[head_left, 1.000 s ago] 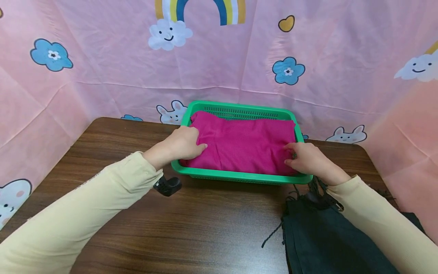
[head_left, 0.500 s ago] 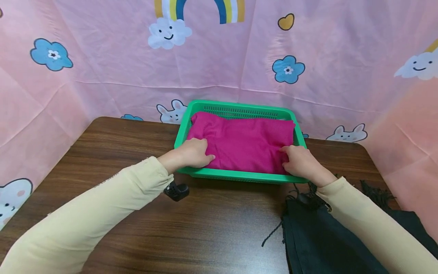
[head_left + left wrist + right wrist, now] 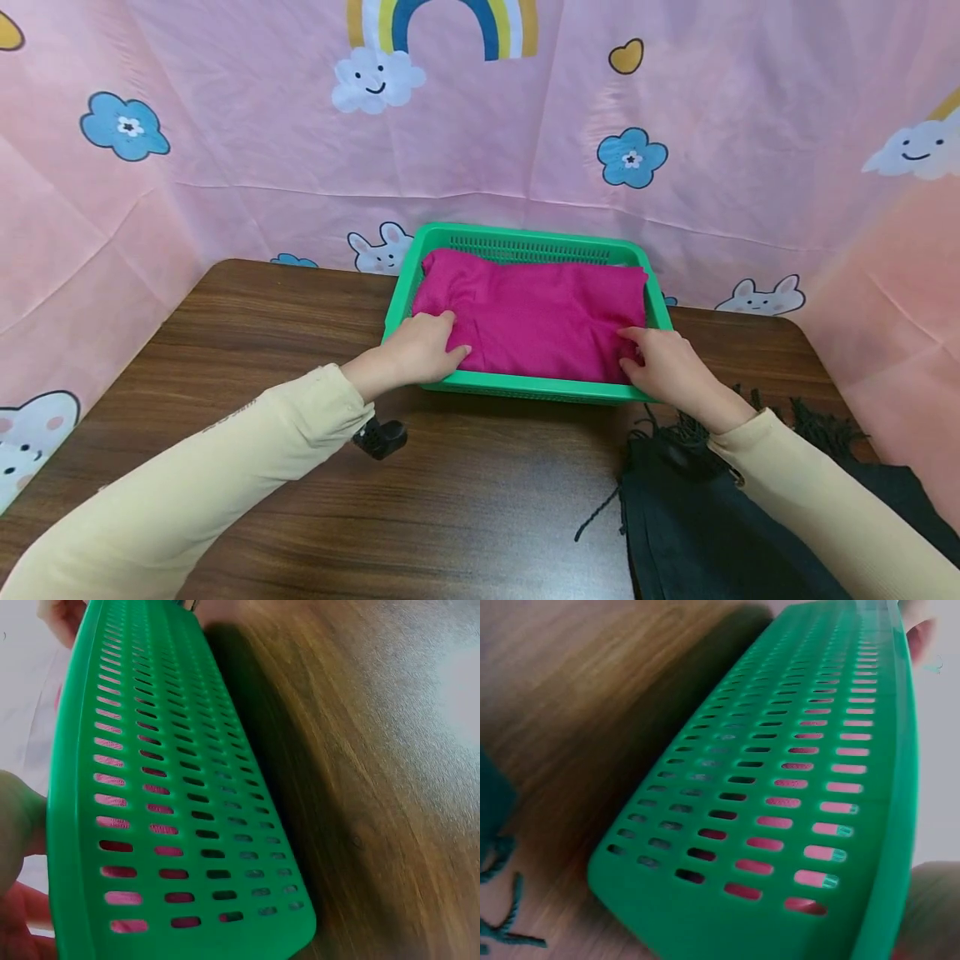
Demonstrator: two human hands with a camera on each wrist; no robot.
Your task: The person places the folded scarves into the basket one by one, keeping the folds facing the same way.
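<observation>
A green slotted basket (image 3: pixel 525 234) stands at the table's far middle, and a folded magenta cloth (image 3: pixel 536 312) fills it. My left hand (image 3: pixel 442 340) lies on the cloth's near left corner, fingers spread flat over it by the rim. At the near right corner my right hand (image 3: pixel 637 348) presses its fingertips on the cloth. In both wrist views the basket's side wall (image 3: pixel 172 787) (image 3: pixel 780 795) fills the frame. Pink cloth shows through the slots. Only a bit of each hand (image 3: pixel 16 825) (image 3: pixel 930 900) shows at the rim.
A black fringed scarf (image 3: pixel 697 517) lies on the brown table (image 3: pixel 262 333) at the near right, under my right forearm. Pink printed sheeting (image 3: pixel 225 167) walls in the back and sides. A black wrist camera (image 3: pixel 380 436) hangs under my left sleeve.
Both hands slid along the cloth toward the basket's near edge. The left hand moved from the left side to the near left corner. The basket stayed about where it was.
</observation>
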